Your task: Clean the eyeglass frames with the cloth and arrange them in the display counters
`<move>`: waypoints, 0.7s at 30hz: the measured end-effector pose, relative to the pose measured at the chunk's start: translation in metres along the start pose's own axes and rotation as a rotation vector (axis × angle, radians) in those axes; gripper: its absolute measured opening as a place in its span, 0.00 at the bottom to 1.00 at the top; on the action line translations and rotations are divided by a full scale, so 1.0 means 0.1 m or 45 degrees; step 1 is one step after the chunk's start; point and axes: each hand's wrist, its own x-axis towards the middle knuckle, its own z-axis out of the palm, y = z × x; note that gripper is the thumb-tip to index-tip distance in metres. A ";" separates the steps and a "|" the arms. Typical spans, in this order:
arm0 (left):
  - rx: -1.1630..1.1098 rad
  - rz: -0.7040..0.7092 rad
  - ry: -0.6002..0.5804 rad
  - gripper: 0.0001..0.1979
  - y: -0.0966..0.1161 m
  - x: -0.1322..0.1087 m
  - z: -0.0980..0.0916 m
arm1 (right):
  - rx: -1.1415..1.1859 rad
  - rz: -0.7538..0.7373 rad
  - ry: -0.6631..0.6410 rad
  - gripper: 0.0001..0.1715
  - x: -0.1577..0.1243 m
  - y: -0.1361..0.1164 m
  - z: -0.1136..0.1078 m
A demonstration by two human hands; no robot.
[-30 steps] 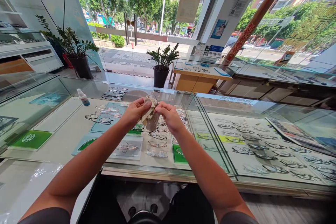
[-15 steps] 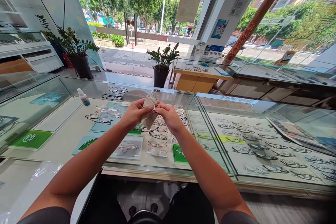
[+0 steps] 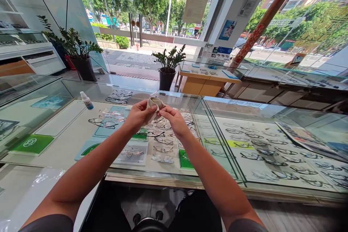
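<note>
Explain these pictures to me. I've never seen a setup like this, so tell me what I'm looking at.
There is no machine here, just a person's own bare arms and hands. The pictures come from a camera worn on the person's head, looking forward and down, so you see roughly what the person sees. The left hand and right hand pinch a beige cloth between them; whether anything is inside it cannot be told. Below them is a glass display case with rows of eyeglasses inside. A small spray bottle stands on the glass to the left.
</note>
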 end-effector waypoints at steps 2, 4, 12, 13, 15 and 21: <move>0.019 -0.003 -0.014 0.25 0.00 0.00 0.00 | -0.012 -0.002 -0.001 0.18 0.00 0.00 0.00; 0.057 0.001 -0.040 0.26 -0.01 0.00 -0.01 | -0.023 -0.008 0.009 0.19 0.00 0.01 0.00; 0.213 0.102 -0.007 0.26 0.00 -0.02 0.00 | -0.067 -0.031 -0.072 0.19 -0.02 0.01 0.02; 0.221 0.105 0.008 0.26 0.00 -0.03 0.01 | -0.068 -0.034 -0.084 0.19 -0.03 0.01 0.02; 0.245 0.113 0.044 0.26 0.01 -0.04 0.02 | -0.065 -0.036 -0.117 0.18 -0.04 0.01 0.03; 0.301 0.177 0.088 0.28 0.01 -0.07 0.07 | -0.076 -0.031 -0.186 0.18 -0.05 0.03 0.06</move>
